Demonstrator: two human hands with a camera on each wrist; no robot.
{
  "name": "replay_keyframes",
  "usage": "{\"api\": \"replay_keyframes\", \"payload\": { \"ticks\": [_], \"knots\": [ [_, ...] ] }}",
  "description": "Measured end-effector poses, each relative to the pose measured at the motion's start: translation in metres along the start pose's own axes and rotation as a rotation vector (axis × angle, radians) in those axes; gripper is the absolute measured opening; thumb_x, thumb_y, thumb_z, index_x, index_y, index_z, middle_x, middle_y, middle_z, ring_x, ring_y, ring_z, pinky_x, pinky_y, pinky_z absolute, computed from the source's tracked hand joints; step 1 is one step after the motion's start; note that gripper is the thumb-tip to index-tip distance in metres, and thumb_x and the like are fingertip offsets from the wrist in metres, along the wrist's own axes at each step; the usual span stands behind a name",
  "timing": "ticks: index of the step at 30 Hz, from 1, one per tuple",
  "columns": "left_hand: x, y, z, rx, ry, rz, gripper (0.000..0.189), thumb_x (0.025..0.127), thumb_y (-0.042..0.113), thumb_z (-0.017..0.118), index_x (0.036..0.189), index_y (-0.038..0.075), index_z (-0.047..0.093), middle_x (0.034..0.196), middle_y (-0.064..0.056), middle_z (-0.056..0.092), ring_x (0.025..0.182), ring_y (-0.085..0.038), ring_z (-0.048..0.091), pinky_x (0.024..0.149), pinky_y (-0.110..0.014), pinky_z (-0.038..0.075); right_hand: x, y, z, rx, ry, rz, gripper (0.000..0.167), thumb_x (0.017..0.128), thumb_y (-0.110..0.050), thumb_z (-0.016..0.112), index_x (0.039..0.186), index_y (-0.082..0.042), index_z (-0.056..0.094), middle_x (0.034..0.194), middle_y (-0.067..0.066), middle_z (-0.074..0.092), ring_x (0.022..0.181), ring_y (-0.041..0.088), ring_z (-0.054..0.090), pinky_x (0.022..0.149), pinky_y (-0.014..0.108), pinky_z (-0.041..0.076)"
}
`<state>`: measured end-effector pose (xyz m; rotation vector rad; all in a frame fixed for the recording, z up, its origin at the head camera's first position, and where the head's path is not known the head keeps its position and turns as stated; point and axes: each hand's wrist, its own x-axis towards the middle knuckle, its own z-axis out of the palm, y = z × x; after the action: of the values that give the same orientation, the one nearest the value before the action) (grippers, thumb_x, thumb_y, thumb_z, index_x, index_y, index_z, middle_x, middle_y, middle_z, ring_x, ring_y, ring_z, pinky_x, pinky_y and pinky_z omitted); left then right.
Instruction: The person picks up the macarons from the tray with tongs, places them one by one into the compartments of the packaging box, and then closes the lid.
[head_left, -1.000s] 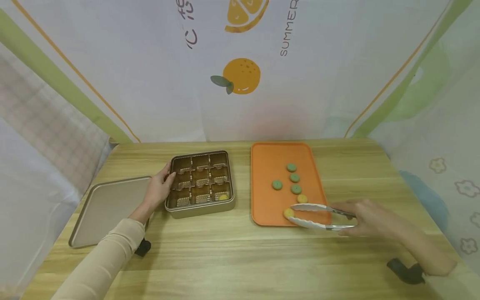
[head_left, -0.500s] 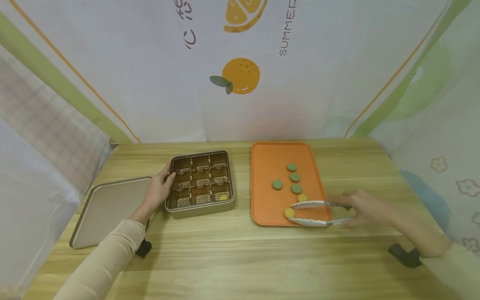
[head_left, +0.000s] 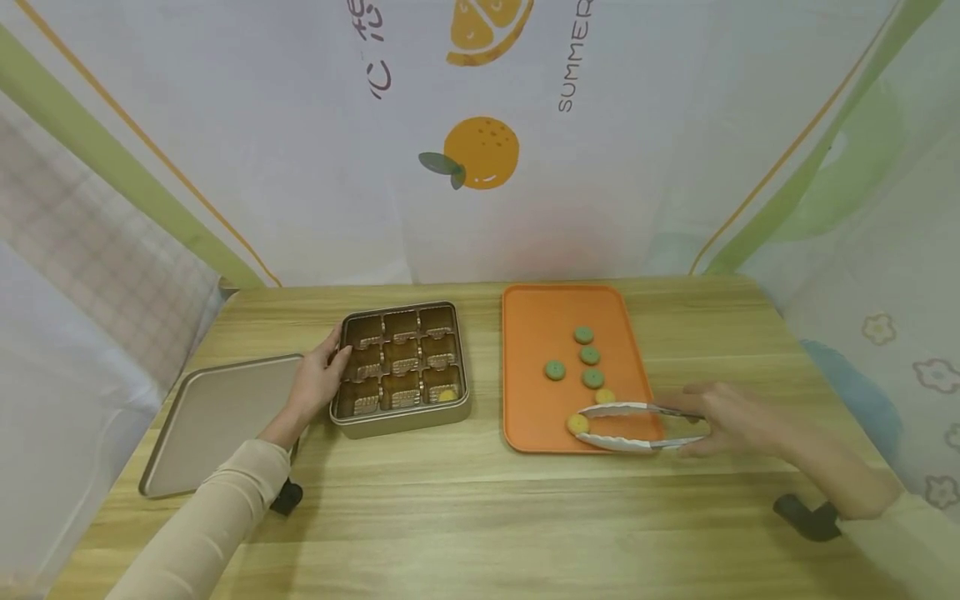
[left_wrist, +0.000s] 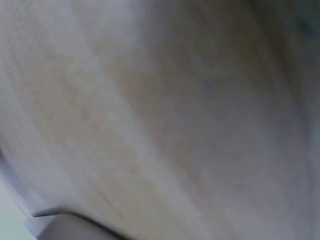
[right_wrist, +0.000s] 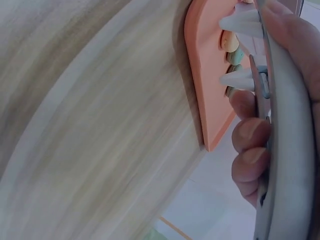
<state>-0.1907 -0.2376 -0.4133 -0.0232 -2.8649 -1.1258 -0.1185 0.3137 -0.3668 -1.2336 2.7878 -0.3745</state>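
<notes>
My left hand (head_left: 315, 383) holds the left side of a square metal tin (head_left: 405, 422), its thumb at the rim. Inside the tin is a brown divider with square compartments, and a yellow cookie (head_left: 447, 395) lies in the near right one. In my right hand (head_left: 731, 421) are metal tongs with white tips (head_left: 618, 409), lying low over the orange tray (head_left: 532, 333). Those tips stand on either side of a yellow cookie (head_left: 577, 425) near the tray's front edge. Fingers curl round the tongs' handle (right_wrist: 290, 140) in the right wrist view.
Several green cookies (head_left: 589, 355) and a second yellow cookie (head_left: 604, 397) lie farther back on the tray. A flat metal lid (head_left: 221, 417) rests left of the tin, partly behind my left arm. A printed curtain (head_left: 322, 183) hangs at the table's far edge.
The right hand and the tongs' handles have shifted slightly away from me, with the tips staying around the same yellow cookie. My left hand and the tin have kept their place.
</notes>
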Motion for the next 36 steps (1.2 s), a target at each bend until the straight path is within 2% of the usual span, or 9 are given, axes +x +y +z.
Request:
{"api": "replay_keyframes", "payload": {
  "ticks": [3, 5, 9, 14, 17, 23, 26, 29, 36],
  "knots": [
    [-0.001, 0.0, 0.0, 0.008, -0.001, -0.002, 0.053, 0.103, 0.026, 0.038, 0.148, 0.002, 0.023, 0.146, -0.025, 0.029, 0.046, -0.011, 0.03, 0.068, -0.037, 0.042, 0.001, 0.0, 0.001, 0.011, 0.012, 0.006, 0.062, 0.071, -0.032, 0.081, 0.119, 0.001, 0.061, 0.08, -0.004, 0.061, 0.063, 0.001, 0.05, 0.052, 0.019, 0.043],
    [-0.001, -0.001, 0.0, 0.006, -0.006, -0.007, 0.053, 0.103, 0.025, 0.038, 0.148, 0.003, 0.022, 0.146, -0.025, 0.029, 0.044, -0.011, 0.029, 0.063, -0.039, 0.042, 0.002, -0.001, 0.001, 0.027, 0.006, 0.014, 0.062, 0.072, -0.032, 0.081, 0.12, 0.001, 0.061, 0.082, -0.001, 0.063, 0.064, 0.004, 0.054, 0.053, 0.019, 0.044],
    [-0.001, -0.001, 0.0, 0.008, -0.004, -0.006, 0.053, 0.103, 0.024, 0.038, 0.148, 0.002, 0.022, 0.146, -0.026, 0.028, 0.048, -0.013, 0.03, 0.074, -0.041, 0.043, 0.008, -0.003, 0.002, 0.053, 0.016, 0.047, 0.061, 0.073, -0.034, 0.079, 0.12, 0.0, 0.062, 0.081, 0.0, 0.064, 0.065, 0.007, 0.059, 0.052, 0.019, 0.044],
    [-0.001, -0.001, 0.001, -0.002, -0.007, -0.013, 0.054, 0.103, 0.026, 0.039, 0.149, 0.004, 0.022, 0.143, -0.029, 0.036, 0.044, -0.01, 0.028, 0.062, -0.035, 0.042, 0.023, -0.009, 0.002, 0.075, 0.064, 0.07, 0.055, 0.076, -0.033, 0.078, 0.119, -0.003, 0.064, 0.08, -0.005, 0.061, 0.066, 0.005, 0.055, 0.052, 0.017, 0.042],
    [-0.001, 0.0, 0.0, -0.006, -0.003, -0.014, 0.054, 0.102, 0.027, 0.039, 0.149, 0.004, 0.023, 0.141, -0.029, 0.037, 0.04, -0.008, 0.026, 0.053, -0.031, 0.038, 0.037, -0.016, -0.001, 0.088, 0.051, 0.099, 0.054, 0.078, -0.033, 0.076, 0.123, -0.006, 0.061, 0.078, -0.008, 0.056, 0.064, 0.004, 0.047, 0.053, 0.019, 0.04],
    [-0.002, 0.001, 0.001, 0.003, 0.009, -0.005, 0.053, 0.102, 0.024, 0.04, 0.148, 0.002, 0.025, 0.143, -0.028, 0.034, 0.043, -0.009, 0.028, 0.057, -0.032, 0.038, 0.076, -0.034, -0.003, 0.104, 0.083, 0.034, 0.053, 0.077, -0.03, 0.078, 0.123, -0.011, 0.06, 0.091, -0.003, 0.066, 0.076, 0.015, 0.064, 0.061, 0.024, 0.049],
    [-0.002, 0.001, 0.001, -0.004, 0.005, -0.008, 0.053, 0.102, 0.023, 0.04, 0.148, 0.003, 0.024, 0.134, -0.031, 0.046, 0.041, -0.008, 0.027, 0.053, -0.031, 0.038, 0.096, -0.045, -0.002, 0.097, 0.106, -0.003, 0.047, 0.076, -0.031, 0.079, 0.118, -0.018, 0.061, 0.081, -0.009, 0.06, 0.068, 0.009, 0.057, 0.056, 0.021, 0.044],
    [-0.001, 0.001, 0.001, -0.007, 0.009, -0.003, 0.053, 0.102, 0.024, 0.04, 0.148, 0.002, 0.024, 0.134, -0.032, 0.046, 0.041, -0.007, 0.026, 0.051, -0.03, 0.037, 0.115, -0.057, -0.001, 0.07, 0.13, -0.015, 0.05, 0.075, -0.035, 0.079, 0.119, -0.021, 0.061, 0.079, -0.013, 0.058, 0.065, 0.004, 0.052, 0.053, 0.018, 0.041],
    [0.0, 0.001, 0.0, -0.006, 0.004, -0.009, 0.053, 0.102, 0.024, 0.04, 0.148, 0.002, 0.024, 0.144, -0.027, 0.033, 0.043, -0.009, 0.028, 0.058, -0.035, 0.04, 0.152, -0.084, 0.007, 0.078, 0.107, 0.029, 0.056, 0.076, -0.039, 0.076, 0.124, -0.016, 0.06, 0.084, -0.003, 0.063, 0.074, 0.014, 0.06, 0.057, 0.021, 0.045]
  ]
}}
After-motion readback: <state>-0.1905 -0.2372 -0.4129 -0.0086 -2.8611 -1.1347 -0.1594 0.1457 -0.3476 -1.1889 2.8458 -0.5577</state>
